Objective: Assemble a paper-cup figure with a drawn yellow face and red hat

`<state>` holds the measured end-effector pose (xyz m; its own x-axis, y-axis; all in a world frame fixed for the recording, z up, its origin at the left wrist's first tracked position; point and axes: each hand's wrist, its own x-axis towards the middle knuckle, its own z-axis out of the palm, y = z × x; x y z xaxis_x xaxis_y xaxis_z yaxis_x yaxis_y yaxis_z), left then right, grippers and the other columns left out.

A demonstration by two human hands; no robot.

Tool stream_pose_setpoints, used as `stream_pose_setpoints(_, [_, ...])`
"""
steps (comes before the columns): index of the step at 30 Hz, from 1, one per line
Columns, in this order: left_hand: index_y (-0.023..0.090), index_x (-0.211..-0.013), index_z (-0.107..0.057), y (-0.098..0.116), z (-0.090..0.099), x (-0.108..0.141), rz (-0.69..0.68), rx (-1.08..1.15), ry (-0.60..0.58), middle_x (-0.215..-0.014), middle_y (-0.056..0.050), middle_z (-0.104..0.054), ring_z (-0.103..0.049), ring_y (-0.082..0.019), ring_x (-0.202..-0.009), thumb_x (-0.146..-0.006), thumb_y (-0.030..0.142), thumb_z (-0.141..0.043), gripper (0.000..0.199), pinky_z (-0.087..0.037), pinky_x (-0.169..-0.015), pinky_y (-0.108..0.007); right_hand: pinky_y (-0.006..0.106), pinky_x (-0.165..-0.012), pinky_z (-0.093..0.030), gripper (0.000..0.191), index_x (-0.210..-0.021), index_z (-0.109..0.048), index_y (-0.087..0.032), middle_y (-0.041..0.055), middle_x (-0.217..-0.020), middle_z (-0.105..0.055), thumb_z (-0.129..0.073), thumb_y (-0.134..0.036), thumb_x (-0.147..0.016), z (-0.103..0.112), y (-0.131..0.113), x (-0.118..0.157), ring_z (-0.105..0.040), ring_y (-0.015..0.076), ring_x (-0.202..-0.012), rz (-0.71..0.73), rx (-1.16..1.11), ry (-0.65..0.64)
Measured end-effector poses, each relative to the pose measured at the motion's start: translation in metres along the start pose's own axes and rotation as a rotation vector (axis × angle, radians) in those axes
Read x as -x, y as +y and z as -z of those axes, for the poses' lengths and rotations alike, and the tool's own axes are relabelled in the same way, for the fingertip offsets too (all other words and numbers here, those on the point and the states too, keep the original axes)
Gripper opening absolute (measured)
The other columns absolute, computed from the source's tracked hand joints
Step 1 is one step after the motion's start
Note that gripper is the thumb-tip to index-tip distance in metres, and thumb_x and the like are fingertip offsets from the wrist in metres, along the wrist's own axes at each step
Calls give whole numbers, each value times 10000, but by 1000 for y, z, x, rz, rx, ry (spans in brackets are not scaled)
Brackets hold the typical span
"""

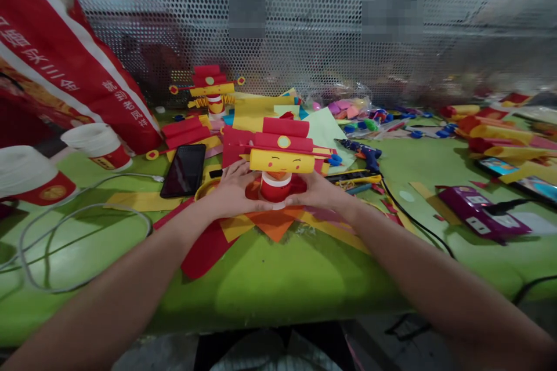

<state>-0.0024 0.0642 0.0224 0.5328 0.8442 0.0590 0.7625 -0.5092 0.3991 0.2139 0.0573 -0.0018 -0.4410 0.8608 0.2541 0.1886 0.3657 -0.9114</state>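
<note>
Between my two hands stands an upright paper-cup figure with a red cup body, a yellow paper face with drawn eyes and smile, and a layered red paper hat. My left hand curves around the cup's left side, its thumb at the base. On the other side my right hand grips the cup low, its thumb tip almost meeting the left one in front. The fingers behind the cup are partly hidden. Orange paper lies under the cup, with a red paper piece at the left.
A similar finished-looking figure stands at the back. Left are a phone, stacked paper cups, a white cable and a red bag. Right are a glue gun, a purple power strip and paper scraps.
</note>
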Motion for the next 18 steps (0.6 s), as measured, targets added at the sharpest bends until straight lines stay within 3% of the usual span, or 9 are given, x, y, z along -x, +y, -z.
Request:
stream_pose_setpoints(8, [233,-1309,-453,5,-2,-1,14,-25,-30,-1257,-129,-478,-302,-393,-1240,-608,710,-561,856,-264,-1014,-527,451,-1001,-420,685,-1218,-522,-199,99,-1289,-558,-776,-361,-603,-14,3,2,-519,271,-1188,-27,-40,35])
stream_pose_setpoints(13, [233,-1316,-447,1,-5,-2,11,-59,-32,-1213,-126,-515,-403,-371,-1131,-605,742,-536,879,-244,-1008,-548,514,-1014,-380,592,-1128,-581,-183,119,-1232,-591,-771,-366,-598,-10,6,-3,-488,319,-1208,-26,147,50])
stream_pose_setpoints(18, [253,-1326,-438,1,-5,-2,18,-57,-34,-1293,-126,-466,-356,-396,-1191,-601,750,-529,884,-238,-1012,-561,517,-1005,-382,598,-1139,-572,-183,125,-1219,-595,-766,-360,-602,-11,4,-3,-516,316,-1173,-26,168,61])
